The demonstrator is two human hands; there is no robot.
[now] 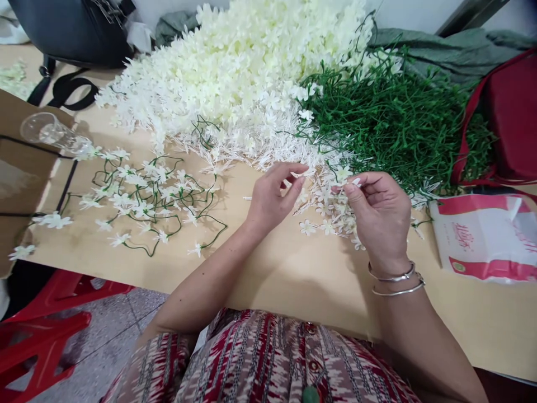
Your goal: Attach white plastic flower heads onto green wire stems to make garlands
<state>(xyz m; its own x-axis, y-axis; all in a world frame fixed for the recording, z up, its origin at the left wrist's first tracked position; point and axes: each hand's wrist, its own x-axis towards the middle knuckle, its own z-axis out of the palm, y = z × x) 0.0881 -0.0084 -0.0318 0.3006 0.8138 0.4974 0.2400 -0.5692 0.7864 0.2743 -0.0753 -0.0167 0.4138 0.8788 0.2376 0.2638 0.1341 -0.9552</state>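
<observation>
Diffuse light; soft shadows on table; sheen on packet.

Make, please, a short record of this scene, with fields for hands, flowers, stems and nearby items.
Left hand: partly curled; any hold unclear
Right hand: pinching a small white piece
Flower pile: white, beyond the hands
Green stems: heaped, right of flower pile
Stemmed flowers: spread, left of left hand
Far right: red bag, plastic packet
</observation>
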